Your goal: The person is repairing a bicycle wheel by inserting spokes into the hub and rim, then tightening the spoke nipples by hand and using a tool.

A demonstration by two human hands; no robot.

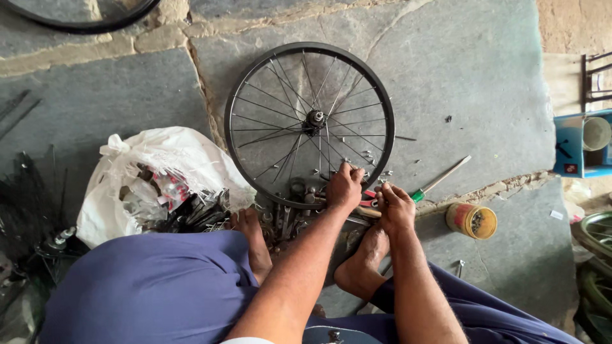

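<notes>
A: Your left hand (344,186) is closed over the near rim of the black spoked bicycle wheel (310,123), which lies flat on the grey stone slab floor (459,83) right in front of your bare feet. Keep that grip firm so the rim can't skate on the stone

B: And the right?

A: Your right hand (396,207) is curled just beside it, low at the rim. You seem to pinch something small there, but I cannot tell what. Work one thin steel spoke at a time, turning gently

B: What's nearby?

A: A green-handled screwdriver (440,180), a round yellow tin of small metal parts (472,220), and a crinkled white plastic bag (159,175) to your left
</notes>
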